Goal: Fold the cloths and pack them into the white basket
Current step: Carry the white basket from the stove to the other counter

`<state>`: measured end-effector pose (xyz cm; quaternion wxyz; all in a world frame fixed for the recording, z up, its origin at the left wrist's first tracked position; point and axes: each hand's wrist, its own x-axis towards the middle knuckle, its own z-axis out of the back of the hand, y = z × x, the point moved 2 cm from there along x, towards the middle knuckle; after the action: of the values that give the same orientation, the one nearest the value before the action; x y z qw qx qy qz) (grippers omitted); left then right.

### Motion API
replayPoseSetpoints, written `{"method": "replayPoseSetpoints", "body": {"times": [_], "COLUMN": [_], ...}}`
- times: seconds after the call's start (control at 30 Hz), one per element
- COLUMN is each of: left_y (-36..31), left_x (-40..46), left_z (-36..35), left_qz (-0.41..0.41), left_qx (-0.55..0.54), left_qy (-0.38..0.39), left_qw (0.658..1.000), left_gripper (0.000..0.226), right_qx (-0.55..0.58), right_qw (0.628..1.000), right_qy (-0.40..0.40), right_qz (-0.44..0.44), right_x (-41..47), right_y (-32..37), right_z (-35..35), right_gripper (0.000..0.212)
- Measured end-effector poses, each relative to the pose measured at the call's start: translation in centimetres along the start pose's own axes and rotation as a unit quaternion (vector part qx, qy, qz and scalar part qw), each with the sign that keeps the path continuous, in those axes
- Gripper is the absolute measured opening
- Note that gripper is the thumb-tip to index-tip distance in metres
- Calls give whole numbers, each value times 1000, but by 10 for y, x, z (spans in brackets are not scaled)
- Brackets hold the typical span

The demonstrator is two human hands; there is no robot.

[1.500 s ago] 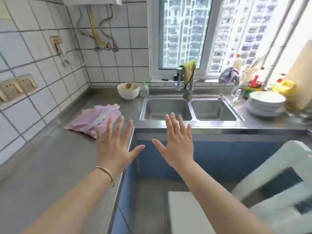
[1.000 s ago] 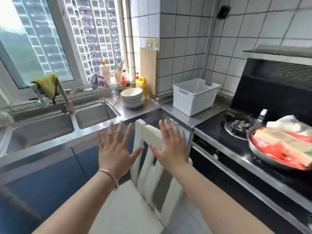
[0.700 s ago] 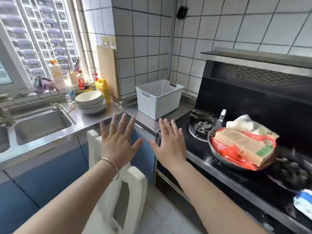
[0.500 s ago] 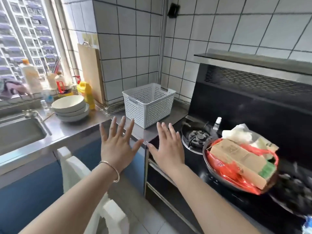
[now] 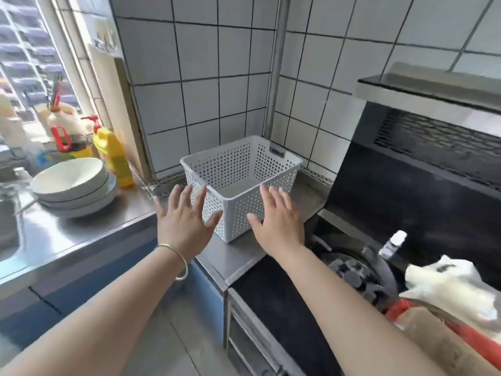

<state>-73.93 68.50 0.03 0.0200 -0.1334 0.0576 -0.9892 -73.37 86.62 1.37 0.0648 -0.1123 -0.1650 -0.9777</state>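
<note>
Fingers (image 5: 187, 196) spread flanking white basket (image 5: 238, 169).

The left hand (image 5: 187, 221) and right hand (image 5: 279, 221) cover parts of the near walls of the white basket (image 5: 241, 169), and I cannot tell if they touch it. The bottles (image 5: 70, 137) by the window on the far left are blurry. The pan (image 5: 444, 332) with bags on the near right is cut off by the edge. The sink (image 5: 8, 226) on the left is cut off too.
</note>
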Motion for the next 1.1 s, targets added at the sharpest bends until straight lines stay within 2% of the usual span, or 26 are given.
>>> {"method": "replayPoseSetpoints", "body": {"times": [0.3,0.4,0.5,0.67,0.83,0.93,1.0,1.1], "left_y": [-2,2,9,7,10,10,12,26], "left_x": [150,172,190,195,201,207,207,202], "left_z": [-77,-91,-109,-118,-133,-142,-142,-133], "left_qz": [150,210,270,330,374,400,421,445], "left_qx": [-69,-138,-230,-307,-345,-415,-436,-429], "left_qy": [69,102,65,2,-17,-23,-29,-49], "left_qw": [984,963,933,893,861,817,795,785], "left_gripper": [69,74,76,33,25,21,21,20], "right_qx": [-54,-67,-71,-66,-12,18,34,61], "right_qw": [998,997,996,994,990,978,969,960], "right_qy": [26,36,36,64,87,99,122,159], "right_qz": [-16,-19,-28,-56,-112,-184,-212,-222], "right_x": [218,270,318,359,387,395,398,396], "right_y": [-92,-114,-135,-158,-170,-171,-171,-162], "right_z": [-39,-54,-67,-93,-113,-115,-115,-110], "right_gripper": [62,61,58,53,45,32,32,39]}}
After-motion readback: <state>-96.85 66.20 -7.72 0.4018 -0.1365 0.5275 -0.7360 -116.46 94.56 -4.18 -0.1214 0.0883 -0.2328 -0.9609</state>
